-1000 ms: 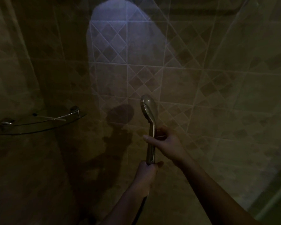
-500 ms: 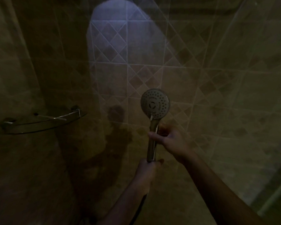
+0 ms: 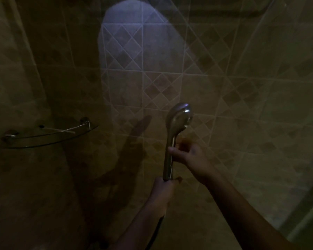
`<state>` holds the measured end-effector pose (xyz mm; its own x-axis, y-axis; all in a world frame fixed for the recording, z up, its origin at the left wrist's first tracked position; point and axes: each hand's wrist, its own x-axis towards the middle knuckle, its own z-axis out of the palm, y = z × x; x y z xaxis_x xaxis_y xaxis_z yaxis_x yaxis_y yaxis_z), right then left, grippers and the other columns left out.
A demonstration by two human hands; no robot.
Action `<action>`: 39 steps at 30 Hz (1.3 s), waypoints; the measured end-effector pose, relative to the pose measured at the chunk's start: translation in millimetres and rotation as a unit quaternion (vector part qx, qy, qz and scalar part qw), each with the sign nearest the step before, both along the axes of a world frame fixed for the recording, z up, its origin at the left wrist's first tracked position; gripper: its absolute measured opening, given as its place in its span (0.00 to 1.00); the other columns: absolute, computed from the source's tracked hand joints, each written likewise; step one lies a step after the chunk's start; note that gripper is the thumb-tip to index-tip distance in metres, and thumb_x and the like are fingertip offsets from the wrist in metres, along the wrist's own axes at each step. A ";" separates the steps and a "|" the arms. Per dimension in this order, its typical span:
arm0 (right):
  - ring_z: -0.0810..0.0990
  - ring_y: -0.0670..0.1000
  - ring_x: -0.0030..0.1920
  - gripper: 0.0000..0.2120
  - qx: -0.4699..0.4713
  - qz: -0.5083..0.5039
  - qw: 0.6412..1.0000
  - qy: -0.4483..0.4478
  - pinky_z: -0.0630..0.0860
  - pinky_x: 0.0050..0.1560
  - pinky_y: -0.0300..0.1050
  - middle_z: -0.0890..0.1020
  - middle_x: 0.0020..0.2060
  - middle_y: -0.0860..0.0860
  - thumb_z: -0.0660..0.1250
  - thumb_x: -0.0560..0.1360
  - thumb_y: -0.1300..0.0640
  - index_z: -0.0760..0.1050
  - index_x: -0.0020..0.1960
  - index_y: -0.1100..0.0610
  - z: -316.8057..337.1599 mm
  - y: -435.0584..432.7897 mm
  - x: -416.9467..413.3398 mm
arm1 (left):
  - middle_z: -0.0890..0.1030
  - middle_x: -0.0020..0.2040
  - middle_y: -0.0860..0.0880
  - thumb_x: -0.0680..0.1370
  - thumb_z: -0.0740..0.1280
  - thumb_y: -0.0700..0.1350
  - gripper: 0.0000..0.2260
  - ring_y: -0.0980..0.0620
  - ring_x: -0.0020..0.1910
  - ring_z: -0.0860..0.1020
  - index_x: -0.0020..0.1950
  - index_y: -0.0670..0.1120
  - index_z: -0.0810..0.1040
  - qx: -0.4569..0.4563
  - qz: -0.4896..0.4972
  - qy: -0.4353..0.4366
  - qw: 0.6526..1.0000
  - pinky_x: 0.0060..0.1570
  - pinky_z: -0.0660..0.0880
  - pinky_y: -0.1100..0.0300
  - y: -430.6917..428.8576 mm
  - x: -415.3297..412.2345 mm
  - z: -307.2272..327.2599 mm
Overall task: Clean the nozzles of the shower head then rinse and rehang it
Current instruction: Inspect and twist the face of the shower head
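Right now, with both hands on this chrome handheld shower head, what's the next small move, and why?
Probably twist the handle so the nozzles face you. The chrome handheld shower head is edge-on, its spray side turned right, so the nozzles can't be seen or rubbed. The left hand grips the handle's base and the right hand holds it higher.

We're in a dim bathroom shower stall. Beige wall tiles (image 3: 224, 98) with darker diamond insets and pale grout climb both sides of a corner. A curved glass shelf (image 3: 49, 137) on chrome brackets is tucked into that corner, and to the right of the shelf a chrome hand-held shower head (image 3: 179, 116) stands upright before the tiles.
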<state>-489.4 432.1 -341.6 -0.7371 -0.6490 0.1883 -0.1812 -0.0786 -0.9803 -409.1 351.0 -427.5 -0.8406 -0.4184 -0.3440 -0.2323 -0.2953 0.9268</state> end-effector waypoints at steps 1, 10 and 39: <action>0.85 0.56 0.51 0.06 -0.013 0.015 0.999 -0.036 0.83 0.53 0.48 0.85 0.47 0.56 0.69 0.78 0.63 0.79 0.55 0.61 -0.5 0.0 0.3 | 0.83 0.42 0.49 0.72 0.73 0.50 0.21 0.52 0.40 0.82 0.63 0.44 0.77 -0.005 -0.003 -0.001 1.000 0.32 0.76 0.60 0.9 -0.2 -0.6; 0.81 0.50 0.38 0.14 0.070 -0.102 0.989 0.082 0.80 0.44 0.54 0.81 0.35 0.53 0.80 0.68 0.53 0.79 0.44 0.59 -0.9 -2.7 1.9 | 0.75 0.19 0.56 0.80 0.67 0.42 0.02 0.62 0.17 0.72 0.48 0.45 0.76 -0.008 -0.013 -0.001 1.000 0.18 0.65 0.69 6.6 11.3 10.4; 0.84 0.58 0.57 0.07 -0.021 0.052 0.998 -0.026 0.80 0.60 0.56 0.82 0.56 0.65 0.68 0.78 0.61 0.79 0.55 0.57 1.4 9.9 -2.3 | 0.83 0.43 0.49 0.73 0.73 0.50 0.19 0.53 0.40 0.81 0.62 0.48 0.76 0.008 -0.009 -0.009 1.000 0.35 0.79 0.58 1.9 -0.3 -9.9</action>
<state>-491.7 442.0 -340.1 -0.6754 -0.7150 0.1808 -0.1191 -0.1361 -0.9835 -409.4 352.9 -437.3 -0.8412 -0.3980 -0.3661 -0.2550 -0.3051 0.9176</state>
